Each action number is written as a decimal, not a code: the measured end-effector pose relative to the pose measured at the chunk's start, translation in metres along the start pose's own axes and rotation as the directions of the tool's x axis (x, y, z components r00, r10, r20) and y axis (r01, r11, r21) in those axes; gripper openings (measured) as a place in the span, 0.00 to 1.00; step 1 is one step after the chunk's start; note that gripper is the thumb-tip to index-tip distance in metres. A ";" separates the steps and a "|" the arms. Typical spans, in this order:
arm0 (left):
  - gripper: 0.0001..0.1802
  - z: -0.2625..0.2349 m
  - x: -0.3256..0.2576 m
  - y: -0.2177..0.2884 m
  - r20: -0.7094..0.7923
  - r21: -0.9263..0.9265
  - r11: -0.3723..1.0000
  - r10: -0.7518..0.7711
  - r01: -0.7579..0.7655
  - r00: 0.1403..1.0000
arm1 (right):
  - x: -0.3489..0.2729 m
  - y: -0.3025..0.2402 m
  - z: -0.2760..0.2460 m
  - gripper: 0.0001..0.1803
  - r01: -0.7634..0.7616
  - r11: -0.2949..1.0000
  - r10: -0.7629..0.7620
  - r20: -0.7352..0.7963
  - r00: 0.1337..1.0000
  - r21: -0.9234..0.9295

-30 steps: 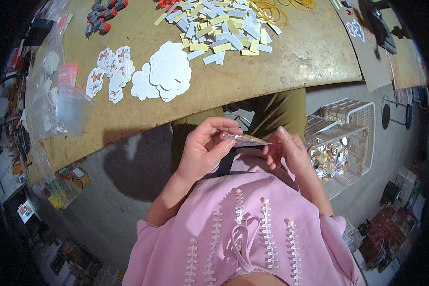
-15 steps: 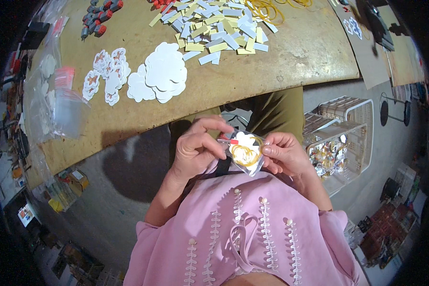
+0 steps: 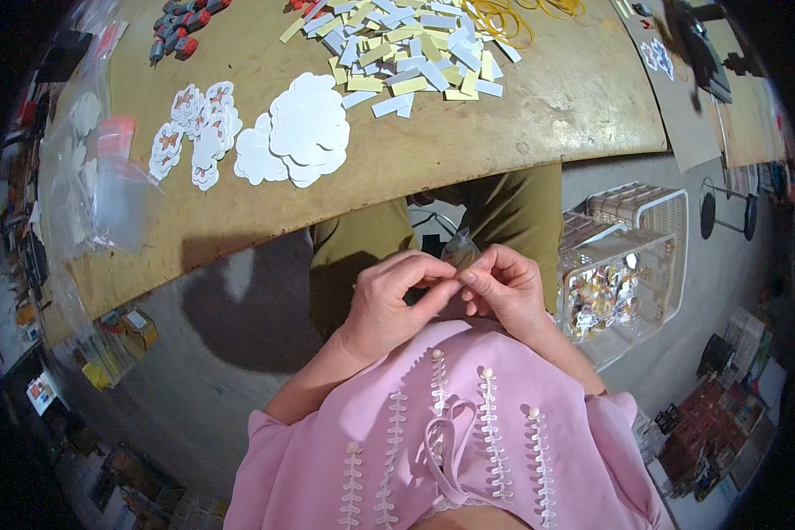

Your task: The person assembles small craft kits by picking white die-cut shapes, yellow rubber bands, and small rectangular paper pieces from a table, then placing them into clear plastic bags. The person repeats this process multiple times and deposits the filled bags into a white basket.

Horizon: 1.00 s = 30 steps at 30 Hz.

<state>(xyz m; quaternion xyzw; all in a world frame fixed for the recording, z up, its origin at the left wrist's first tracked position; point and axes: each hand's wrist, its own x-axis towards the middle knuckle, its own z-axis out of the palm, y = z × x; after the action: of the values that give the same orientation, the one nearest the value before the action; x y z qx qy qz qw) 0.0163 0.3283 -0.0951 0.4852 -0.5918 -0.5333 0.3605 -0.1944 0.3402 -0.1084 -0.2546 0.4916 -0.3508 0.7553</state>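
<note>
My left hand (image 3: 396, 296) and my right hand (image 3: 510, 284) meet above my lap, just off the table's front edge. Fingertips of both are pinched on a small clear plastic bag (image 3: 461, 247), of which only the upper part shows between them. My fingers and the bag's angle hide most of its contents. Beyond, on the table (image 3: 574, 124), lie scalloped white cards (image 3: 307, 128) in a pile. Smaller cards with orange figures (image 3: 184, 110) are to their left.
Yellow and pale blue strips (image 3: 406, 62) are heaped at the back, beside yellow rubber bands (image 3: 503, 22). Red and grey parts (image 3: 181, 31) lie at the far left, clear bags (image 3: 119, 208) nearer. A white basket (image 3: 680, 274) with filled packets (image 3: 601, 296) stands at right.
The bag has been tilted, so the white pieces and yellow bands inside no longer show. My left hand has moved right and closed in beside my right hand at the bag.
</note>
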 end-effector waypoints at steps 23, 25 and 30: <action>0.08 -0.004 0.011 -0.002 -0.045 0.493 0.848 0.248 -0.194 0.968 | 0.002 -0.046 0.013 0.18 0.617 -0.229 -0.442 0.646 0.623 -0.752; 0.08 -0.004 0.011 0.001 0.002 0.454 0.867 0.230 -0.206 0.973 | 0.003 -0.048 0.007 0.18 0.627 -0.215 -0.446 0.646 0.619 -0.749; 0.06 -0.010 0.017 0.013 0.141 0.457 0.855 0.202 -0.245 0.969 | 0.002 -0.056 0.003 0.14 0.672 -0.094 -0.386 0.649 0.656 -0.735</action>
<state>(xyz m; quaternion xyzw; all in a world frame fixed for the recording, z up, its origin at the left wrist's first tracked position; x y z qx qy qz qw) 0.0184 0.3082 -0.0817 0.4621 -0.7710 -0.3492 0.2648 -0.2066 0.3036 -0.0679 -0.8755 0.3565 -0.1984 0.2588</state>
